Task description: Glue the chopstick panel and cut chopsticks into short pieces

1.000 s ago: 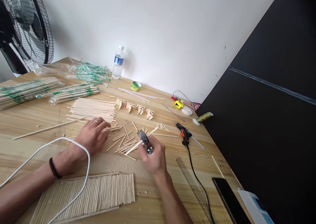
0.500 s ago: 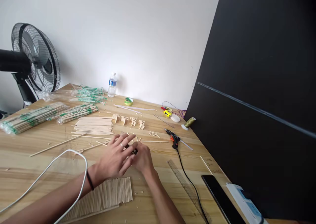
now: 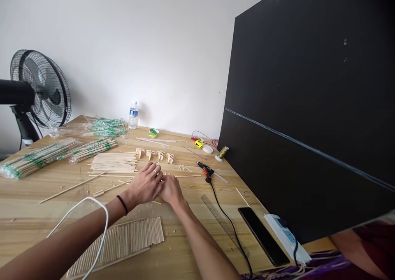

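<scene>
My left hand [image 3: 145,184], with a ring and a dark wrist band, is closed, its curled fingers meeting my right hand [image 3: 170,189] over the middle of the table. My right hand is closed as well, and whatever the two hold is hidden between them. Just beyond them stand several small wooden stick assemblies [image 3: 149,155] in a row. Thin wooden sticks [image 3: 114,163] lie side by side to the left of these. Nearer to me, below my forearms, rests a panel of short sticks laid edge to edge [image 3: 132,236].
A black glue gun [image 3: 207,172] lies right of my hands, its cord running past a clear ruler [image 3: 220,218]. Further right are a phone [image 3: 262,235] and power strip [image 3: 286,236] by a black board [image 3: 308,107]. A white cable [image 3: 106,218] loops across my left forearm.
The view has shifted, so the table items appear further left. My left hand's spread fingers have drawn in against my right hand, covering a dark object glimpsed between them before.
</scene>
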